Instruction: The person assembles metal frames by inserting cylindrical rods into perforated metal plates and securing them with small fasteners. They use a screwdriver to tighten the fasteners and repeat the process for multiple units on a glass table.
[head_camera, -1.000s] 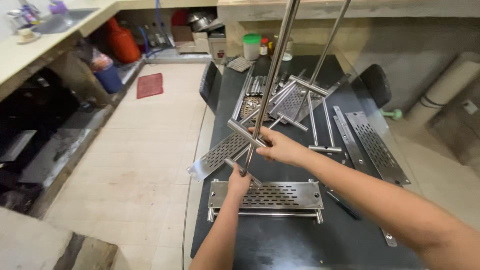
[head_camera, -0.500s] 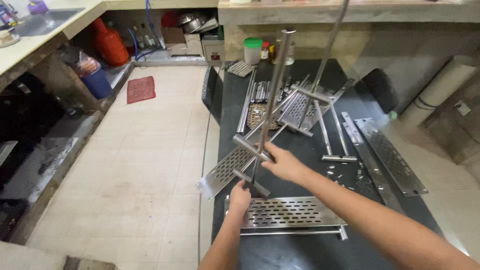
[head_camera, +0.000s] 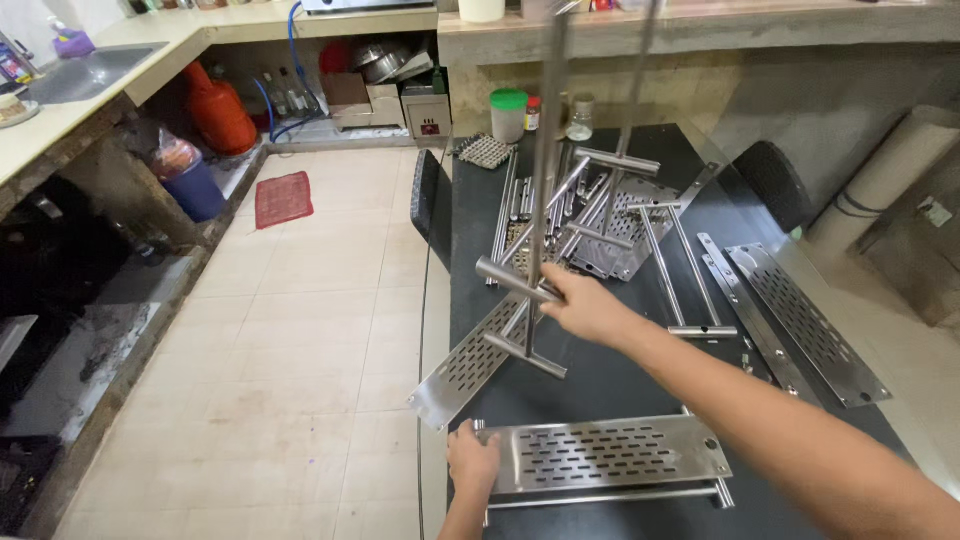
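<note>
Right hand is closed around the upright steel rod frame at a crossbar, holding it on end over the dark table; left hand grips the slotted steel shelf at its near-left corner. Advisable: keep the frame vertical, shelf pinned flat. Frame appears polished, with short crossbars, its top out of view.

Your table is dark, with a glass top whose curved rim overhangs the tiled floor. Nearest you lies a slotted steel shelf plate on rods. A second slotted plate lies diagonally over the left rim. Two long slotted strips lie at right, and a heap of steel rods lies at the far end.
</note>
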